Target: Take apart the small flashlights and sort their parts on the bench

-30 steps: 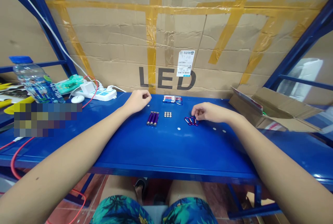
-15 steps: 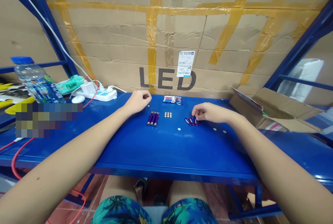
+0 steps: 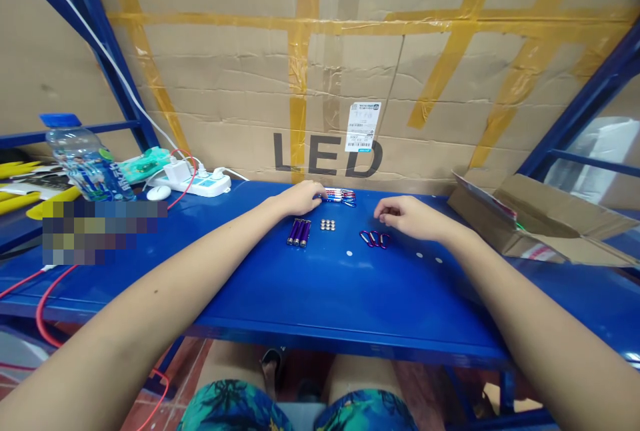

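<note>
Two bare arms reach in from the lower corners of the view and stretch forward over a blue steel counter [image 3: 325, 291], with both wrists held low. The left hand [image 3: 300, 198] lies palm down with its fingers loosely bent, and the fingertips touch the left end of a small bundle of keychain flashlights [image 3: 341, 196] near the far edge of the counter. I cannot tell if this grip pinches them or only rests against them. The right hand [image 3: 410, 216] is also palm down, its fingers curved and a little spread, and it hangs just beside a small group of purple and red carabiners [image 3: 374, 239]; the grip seems to hold nothing. Between the hands lie three purple metal tubes [image 3: 299, 232], side by side, and a small cluster of button cells [image 3: 328, 224] (round and silver, packed close together). Farther left stand a white power strip [image 3: 193, 184] and a water bottle [image 3: 85, 167], and an opened cardboard box [image 3: 530, 224] sits at the right end.
</note>
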`<control>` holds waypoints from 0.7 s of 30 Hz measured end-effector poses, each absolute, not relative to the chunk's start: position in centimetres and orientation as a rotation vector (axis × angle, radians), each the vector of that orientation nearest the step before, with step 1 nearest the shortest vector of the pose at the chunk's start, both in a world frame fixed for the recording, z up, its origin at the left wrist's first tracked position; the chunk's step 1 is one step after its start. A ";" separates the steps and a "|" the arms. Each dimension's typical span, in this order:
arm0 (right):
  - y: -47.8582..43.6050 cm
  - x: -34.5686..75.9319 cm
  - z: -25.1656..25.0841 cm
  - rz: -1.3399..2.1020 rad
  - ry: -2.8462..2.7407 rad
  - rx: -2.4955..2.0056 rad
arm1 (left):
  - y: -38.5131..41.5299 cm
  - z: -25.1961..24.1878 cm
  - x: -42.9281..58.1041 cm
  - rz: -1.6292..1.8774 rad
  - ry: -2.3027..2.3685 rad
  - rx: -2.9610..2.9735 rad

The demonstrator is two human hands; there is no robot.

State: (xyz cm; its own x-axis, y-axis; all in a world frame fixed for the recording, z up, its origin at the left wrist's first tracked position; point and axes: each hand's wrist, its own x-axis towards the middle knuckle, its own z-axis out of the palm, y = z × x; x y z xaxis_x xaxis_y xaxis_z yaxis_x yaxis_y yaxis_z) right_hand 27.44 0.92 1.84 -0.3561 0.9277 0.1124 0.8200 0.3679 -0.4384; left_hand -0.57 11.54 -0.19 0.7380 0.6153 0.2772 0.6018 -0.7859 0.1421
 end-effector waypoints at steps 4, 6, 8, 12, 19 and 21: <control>0.7 27.1 2.0 0.441 -2.293 -1.527 | 11.7 -0.3 -0.9 0.541 0.986 2.890; 0.5 26.8 2.1 0.443 -2.286 -1.522 | 11.6 -0.3 -1.0 0.574 0.975 2.877; 0.4 26.6 2.2 0.440 -2.279 -1.519 | 11.5 -0.2 -1.0 0.588 0.994 2.851; 0.2 26.3 2.3 0.435 -2.280 -1.524 | 11.5 -0.3 -1.1 0.589 1.087 2.809; -0.1 26.1 2.4 0.408 -2.275 -1.493 | 11.6 -0.8 -2.4 0.498 1.166 2.738; 0.0 26.1 2.2 0.414 -2.267 -1.473 | 11.3 -0.9 -2.9 0.519 1.157 2.725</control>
State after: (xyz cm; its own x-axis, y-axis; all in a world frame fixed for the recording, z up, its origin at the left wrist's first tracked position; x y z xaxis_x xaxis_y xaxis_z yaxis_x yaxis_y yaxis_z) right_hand 26.05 -0.05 2.19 -0.3620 0.9162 0.1720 0.7964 0.3998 -0.4538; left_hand -2.91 11.28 -0.90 0.6456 0.7182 0.2596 0.6715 -0.6958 0.2550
